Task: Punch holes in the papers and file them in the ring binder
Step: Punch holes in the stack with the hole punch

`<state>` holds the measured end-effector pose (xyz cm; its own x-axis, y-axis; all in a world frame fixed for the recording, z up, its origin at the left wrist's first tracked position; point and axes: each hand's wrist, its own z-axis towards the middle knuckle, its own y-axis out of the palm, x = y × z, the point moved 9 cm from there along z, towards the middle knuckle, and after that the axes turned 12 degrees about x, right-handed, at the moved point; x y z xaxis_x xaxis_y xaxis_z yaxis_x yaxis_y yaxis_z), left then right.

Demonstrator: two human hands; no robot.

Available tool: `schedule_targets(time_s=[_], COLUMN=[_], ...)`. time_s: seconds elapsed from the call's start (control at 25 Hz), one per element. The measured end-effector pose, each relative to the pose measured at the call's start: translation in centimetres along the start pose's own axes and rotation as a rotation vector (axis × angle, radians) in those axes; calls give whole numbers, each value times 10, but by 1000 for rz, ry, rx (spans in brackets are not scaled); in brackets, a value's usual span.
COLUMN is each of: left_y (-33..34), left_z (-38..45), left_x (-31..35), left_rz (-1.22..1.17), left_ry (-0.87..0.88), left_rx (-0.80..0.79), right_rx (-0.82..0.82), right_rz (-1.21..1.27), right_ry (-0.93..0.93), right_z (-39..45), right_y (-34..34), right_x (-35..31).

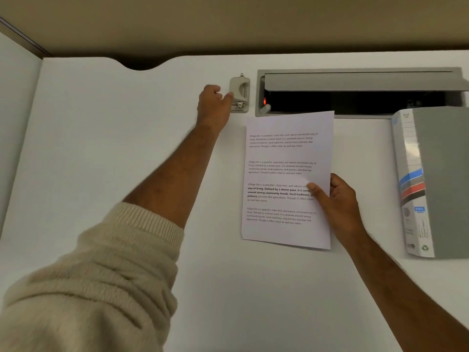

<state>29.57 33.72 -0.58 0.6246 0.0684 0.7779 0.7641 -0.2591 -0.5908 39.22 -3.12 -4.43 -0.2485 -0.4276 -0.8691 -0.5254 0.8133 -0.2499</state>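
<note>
Our right hand (335, 199) pinches the paper (288, 179) at its right edge, thumb on top, the sheet lying near the middle of the bench (127, 148); thin and floppy, it will likely sag and crease unless we keep it flat. Our left hand (213, 105) curls against the side of the hole punch (239, 94) at the back, grip unclear. It looks small, rigid and easily lifted by its body, while the ring binder (431, 179) lies closed at the right.

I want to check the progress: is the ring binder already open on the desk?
No, the ring binder lies closed on the desk, right of the paper.
</note>
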Motion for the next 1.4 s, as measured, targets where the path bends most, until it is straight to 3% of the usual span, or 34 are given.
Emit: schedule_targets(time_s=[0.2,0.52,0.96,1.4], left_y=[18,23,-43,-105], left_z=[18,23,-25,-116], left_x=[11,15,-7,-84], left_rz=[87,38,-22,-14], left_ry=[13,26,30,0], left_rx=[16,27,8,27], right_rx=[11,8,-6,23], right_rz=[27,40,28,-29], right_ry=[9,12,-10,-57], right_z=[4,3,-15,-58], right_y=[-4,-4,-7,-29], right_x=[4,4,-1,-1])
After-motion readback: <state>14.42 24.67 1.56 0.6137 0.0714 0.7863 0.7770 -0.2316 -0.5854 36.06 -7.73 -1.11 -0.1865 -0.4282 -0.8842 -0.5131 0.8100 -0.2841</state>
